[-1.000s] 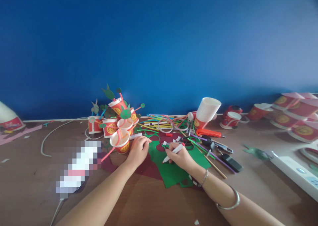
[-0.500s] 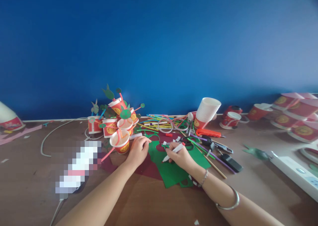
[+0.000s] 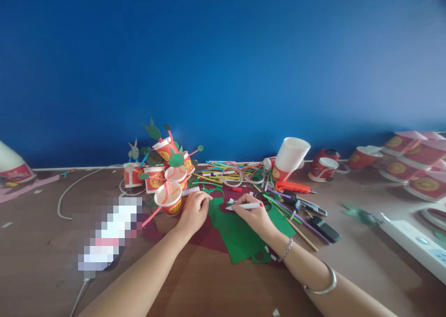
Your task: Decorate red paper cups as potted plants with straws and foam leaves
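My right hand (image 3: 252, 215) is closed round a white marker (image 3: 248, 206) with a red end. The marker lies almost level above a green sheet (image 3: 244, 242) with cut-out edges, its tip pointing left. My left hand (image 3: 195, 210) rests at the sheet's left edge, over dark red paper (image 3: 209, 236). Its forefinger stretches right and its other fingers are bent and partly hidden; I see nothing held in it. Just behind it lies another white marker (image 3: 191, 190). Left of that hand stands a red-and-white paper cup (image 3: 169, 203) with a pink straw.
Paper cups with straws and green paper shapes (image 3: 176, 159) stand at back left. Behind my hands are coloured straws (image 3: 219, 173), a cup stack (image 3: 291, 154) and an orange cutter (image 3: 292, 186). Keys with a black fob (image 3: 324, 229) and a power strip (image 3: 418, 245) lie right.
My right hand has tilted the marker from a slant to nearly level; its tip has moved up, away from me. My left hand has stayed in place.
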A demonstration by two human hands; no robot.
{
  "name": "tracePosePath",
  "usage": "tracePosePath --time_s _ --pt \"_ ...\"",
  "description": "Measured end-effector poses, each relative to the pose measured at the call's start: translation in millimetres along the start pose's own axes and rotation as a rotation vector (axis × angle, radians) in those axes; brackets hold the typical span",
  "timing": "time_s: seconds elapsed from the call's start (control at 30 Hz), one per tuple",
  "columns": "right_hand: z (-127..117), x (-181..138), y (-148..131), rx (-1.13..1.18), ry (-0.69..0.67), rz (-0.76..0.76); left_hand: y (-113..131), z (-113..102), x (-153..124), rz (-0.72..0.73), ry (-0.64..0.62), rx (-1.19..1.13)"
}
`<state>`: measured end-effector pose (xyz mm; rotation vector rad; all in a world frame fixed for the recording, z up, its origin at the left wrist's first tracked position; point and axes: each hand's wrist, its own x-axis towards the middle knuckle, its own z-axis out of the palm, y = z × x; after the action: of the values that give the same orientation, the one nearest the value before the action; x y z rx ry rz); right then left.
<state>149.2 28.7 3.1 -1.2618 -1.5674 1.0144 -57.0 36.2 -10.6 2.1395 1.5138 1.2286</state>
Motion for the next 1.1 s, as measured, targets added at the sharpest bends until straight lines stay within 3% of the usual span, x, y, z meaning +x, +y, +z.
tracePosePath --time_s 1.1 --pt "1.9 1.2 5.5 -0.077 -0.120 0.014 -0.9 -0.9 -0.4 0.003 -0.018 0.003"
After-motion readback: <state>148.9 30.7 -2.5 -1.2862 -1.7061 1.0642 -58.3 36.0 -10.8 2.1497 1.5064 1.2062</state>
